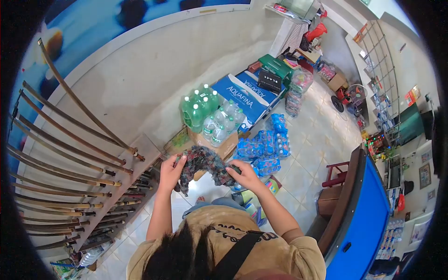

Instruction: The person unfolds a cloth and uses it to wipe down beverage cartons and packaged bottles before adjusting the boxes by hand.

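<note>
A dark mottled cloth, crumpled and grey with reddish patches, hangs in an arch between both hands in front of the chest. My left hand has its fingers closed on the left end of it. At the right end, my right hand pinches the cloth between thumb and fingers. Just beyond the cloth are clear capped bottles and green bottles on a cardboard box.
Cue sticks stand in a rack at left. Blue bottle packs lie on the tiled floor beside blue Aquafina boxes. A blue pool table is at right, near a red stool.
</note>
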The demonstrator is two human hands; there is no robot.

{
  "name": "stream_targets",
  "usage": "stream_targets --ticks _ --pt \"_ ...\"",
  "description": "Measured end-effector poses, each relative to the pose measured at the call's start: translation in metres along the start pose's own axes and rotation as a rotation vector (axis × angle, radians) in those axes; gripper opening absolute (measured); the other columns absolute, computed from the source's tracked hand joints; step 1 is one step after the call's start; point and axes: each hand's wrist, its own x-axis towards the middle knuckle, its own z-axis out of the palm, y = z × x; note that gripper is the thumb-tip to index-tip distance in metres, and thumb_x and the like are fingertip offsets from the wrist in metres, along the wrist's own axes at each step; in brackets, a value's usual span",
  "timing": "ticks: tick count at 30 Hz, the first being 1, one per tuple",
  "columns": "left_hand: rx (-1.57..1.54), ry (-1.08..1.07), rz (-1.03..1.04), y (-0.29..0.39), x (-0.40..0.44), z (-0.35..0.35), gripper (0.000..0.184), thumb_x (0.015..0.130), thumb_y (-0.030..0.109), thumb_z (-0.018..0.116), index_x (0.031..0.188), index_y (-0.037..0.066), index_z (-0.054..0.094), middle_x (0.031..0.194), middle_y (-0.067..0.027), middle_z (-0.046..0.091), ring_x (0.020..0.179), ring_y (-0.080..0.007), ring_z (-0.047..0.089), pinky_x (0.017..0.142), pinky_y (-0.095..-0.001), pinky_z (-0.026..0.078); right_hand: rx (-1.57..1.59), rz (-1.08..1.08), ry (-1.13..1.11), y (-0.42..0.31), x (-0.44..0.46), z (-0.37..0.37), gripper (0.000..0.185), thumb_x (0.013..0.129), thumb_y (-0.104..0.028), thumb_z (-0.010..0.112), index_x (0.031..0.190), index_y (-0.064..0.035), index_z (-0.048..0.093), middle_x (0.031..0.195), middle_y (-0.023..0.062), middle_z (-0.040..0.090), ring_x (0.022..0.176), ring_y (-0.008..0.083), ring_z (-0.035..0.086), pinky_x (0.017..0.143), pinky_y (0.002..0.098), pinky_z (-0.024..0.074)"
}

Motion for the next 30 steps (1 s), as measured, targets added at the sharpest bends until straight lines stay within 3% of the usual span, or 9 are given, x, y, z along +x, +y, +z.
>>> stream_targets --ticks 3,8,11,21,30 --pt "0.037 0.018 0.010 -0.001 0.004 0.007 0.030 0.093 0.027 0.063 0.103 -0.001 0.067 0.068 -0.0040 0.058 0.062 -0.0075 0.047 0.058 -0.0263 0.041 -0.079 -0.082 0.125 -0.001 0.003 -0.021 0.019 0.085 -0.013 0.067 0.099 0.0002 0.064 0.085 0.0150 0.064 0.079 0.0283 0.064 0.070 0.0348 0.0488" --pt "0.056 0.048 0.021 0.020 0.009 0.028 0.028 0.092 0.027 0.064 0.096 -0.001 0.066 0.062 -0.0033 0.053 0.057 -0.0075 0.043 0.054 -0.0267 0.038 -0.135 -0.051 0.157 -0.006 -0.004 -0.063 0.019 0.080 -0.010 0.070 0.094 -0.0004 0.062 0.085 0.0140 0.063 0.079 0.0283 0.063 0.070 0.0343 0.0485" --pt "0.015 0.072 0.010 0.041 0.008 0.046 0.028 0.092 0.028 0.064 0.093 0.000 0.065 0.059 -0.0028 0.049 0.055 -0.0078 0.041 0.052 -0.0272 0.036 -0.120 -0.035 0.331 0.006 -0.012 -0.079 0.020 0.076 -0.009 0.074 0.084 -0.0007 0.058 0.079 0.0123 0.060 0.075 0.0262 0.060 0.068 0.0328 0.0465" --pt "0.075 0.097 0.038 0.052 0.002 0.091 0.029 0.091 0.030 0.065 0.095 0.001 0.067 0.056 -0.0012 0.044 0.054 -0.0067 0.038 0.050 -0.0273 0.033 -0.090 -0.032 0.330 0.008 -0.016 -0.120 0.029 0.081 -0.015 0.075 0.073 -0.0006 0.051 0.067 0.0100 0.051 0.062 0.0202 0.049 0.060 0.0315 0.0409" --pt "0.118 0.124 0.034 0.055 -0.006 0.100 0.029 0.091 0.028 0.065 0.096 0.000 0.068 0.061 -0.0049 0.054 0.058 -0.0089 0.045 0.055 -0.0278 0.039 -0.065 -0.028 0.279 0.024 -0.022 -0.134 0.019 0.087 -0.015 0.068 0.082 0.0019 0.060 0.072 0.0119 0.056 0.065 0.0221 0.054 0.062 0.0322 0.0426"
